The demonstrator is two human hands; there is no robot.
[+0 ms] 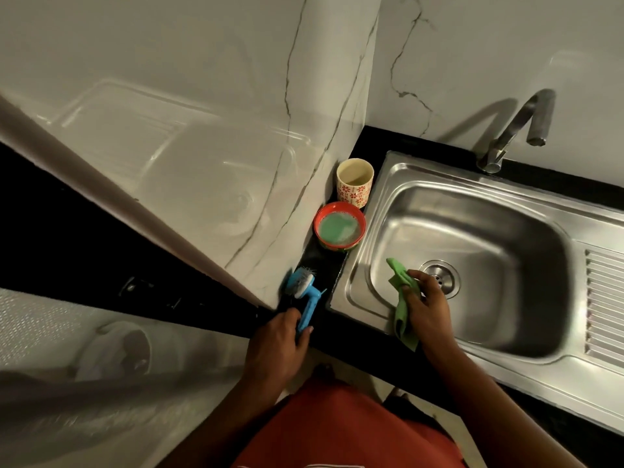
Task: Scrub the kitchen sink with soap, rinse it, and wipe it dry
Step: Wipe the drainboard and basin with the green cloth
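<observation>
From the head camera I am looking down on a stainless steel sink (pixel 388 184) set into a black countertop (pixel 341 336), with the tap (pixel 520 126) at its far edge and the ribbed drainboard (pixel 604 305) off to the right.

My right hand (pixel 427 305) is inside the basin, just left of the drain (pixel 440 276). Its fingers are curled around a green cloth (pixel 403 324), which is bunched against the near left wall of the basin and hangs down over the front rim.

My left hand (pixel 280 339) is on the counter to the left of the sink, grasping the handle of a blue scrub brush (pixel 307 298). The bristled head points away from me, close to the corner of the marble-patterned wall (pixel 202 163).

Further back along that strip of counter stands a red bowl (pixel 317 228) holding green soapy liquid, touching or just beside the sink's left rim; I cannot tell which. Behind it stands a cream cup (pixel 354 190) with a red flower pattern.

A red garment (pixel 337 427) fills the bottom of the view.
</observation>
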